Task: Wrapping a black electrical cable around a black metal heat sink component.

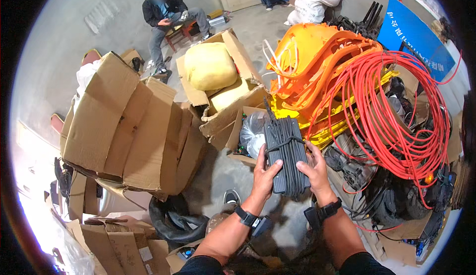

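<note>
Left hand [265,173] grips the lower left edge of the grey cable bundle [286,151], fingers clamped on it; right hand [313,168] clamps the lower right edge. Bundle is already coiled and tied round its middle, held off the floor in front of the cardboard box [233,136]. Setting it down appears left. Long axis runs near-vertical, top end pointing away, tilted slightly left.

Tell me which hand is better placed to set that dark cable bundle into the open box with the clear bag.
Left, probably. The left hand grips the dark cable bundle on the side facing the open cardboard box with the clear bag, just up-left. The right hand holds the far side, toward the red cable coil.
</note>
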Demonstrator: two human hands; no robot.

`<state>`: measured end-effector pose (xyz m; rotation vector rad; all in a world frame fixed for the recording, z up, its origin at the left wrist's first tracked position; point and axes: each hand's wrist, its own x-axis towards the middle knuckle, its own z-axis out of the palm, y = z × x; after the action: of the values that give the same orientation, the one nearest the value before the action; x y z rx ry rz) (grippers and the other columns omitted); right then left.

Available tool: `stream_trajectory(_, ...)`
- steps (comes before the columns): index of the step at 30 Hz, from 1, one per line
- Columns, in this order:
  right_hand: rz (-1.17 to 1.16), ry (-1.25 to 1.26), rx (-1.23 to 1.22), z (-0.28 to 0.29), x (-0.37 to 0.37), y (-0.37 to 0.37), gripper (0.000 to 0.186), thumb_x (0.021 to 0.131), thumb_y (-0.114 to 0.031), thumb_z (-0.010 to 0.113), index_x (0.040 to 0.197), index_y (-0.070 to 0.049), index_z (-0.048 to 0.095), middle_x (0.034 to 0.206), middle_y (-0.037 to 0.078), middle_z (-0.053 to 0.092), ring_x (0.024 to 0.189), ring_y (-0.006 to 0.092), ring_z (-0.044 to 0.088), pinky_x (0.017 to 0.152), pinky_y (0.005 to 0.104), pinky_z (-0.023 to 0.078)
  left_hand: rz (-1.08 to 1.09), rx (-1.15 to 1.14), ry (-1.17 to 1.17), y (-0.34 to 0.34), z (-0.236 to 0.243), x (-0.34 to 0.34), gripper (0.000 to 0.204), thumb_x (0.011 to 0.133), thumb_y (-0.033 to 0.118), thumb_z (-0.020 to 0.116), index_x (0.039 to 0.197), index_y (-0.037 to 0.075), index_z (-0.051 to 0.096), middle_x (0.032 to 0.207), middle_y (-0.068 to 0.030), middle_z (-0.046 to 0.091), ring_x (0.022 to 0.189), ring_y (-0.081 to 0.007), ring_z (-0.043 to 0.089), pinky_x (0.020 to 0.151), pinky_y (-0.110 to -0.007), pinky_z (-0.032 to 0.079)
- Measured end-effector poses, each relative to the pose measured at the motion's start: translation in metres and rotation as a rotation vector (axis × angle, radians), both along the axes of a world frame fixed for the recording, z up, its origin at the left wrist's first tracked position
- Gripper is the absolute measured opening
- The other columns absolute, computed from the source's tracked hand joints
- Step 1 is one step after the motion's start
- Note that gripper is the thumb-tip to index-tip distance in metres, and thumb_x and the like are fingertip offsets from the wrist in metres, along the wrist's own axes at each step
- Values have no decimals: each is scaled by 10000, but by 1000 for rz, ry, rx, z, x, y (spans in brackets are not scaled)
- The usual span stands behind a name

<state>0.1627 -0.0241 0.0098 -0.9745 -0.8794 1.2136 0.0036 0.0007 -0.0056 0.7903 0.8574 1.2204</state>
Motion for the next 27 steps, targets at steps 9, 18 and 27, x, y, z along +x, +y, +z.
stream_trajectory(9, 110, 48, 6, 2, -5, 0, 861, 727, -124, 672, 1447, 49, 234, 1456, 178, 317, 1364, 260, 294, 1138, 364, 170, 57, 47, -103, 1, 2, -5, 790, 809, 29, 675, 1462, -42, 235, 1367, -181, 443, 1174, -225, 503, 991, -328, 412)
stream_trajectory(18, 67, 75, -91, -5, -10, 1, 861, 704, -120, 674, 1441, 39, 256, 1423, 171, 366, 1328, 260, 349, 1118, 357, 227, 102, -49, -52, -1, 0, -1, 721, 836, 23, 645, 1453, -33, 277, 1307, -152, 510, 1122, -191, 534, 968, -307, 423)
stream_trajectory(27, -1, 71, -94, -5, -14, -1, 782, 720, -126, 657, 1413, 23, 328, 1359, 154, 433, 1247, 240, 433, 1070, 359, 315, 105, -80, -15, -3, 9, 0, 662, 856, 67, 640, 1440, -3, 335, 1340, -142, 487, 1135, -195, 530, 968, -311, 430)
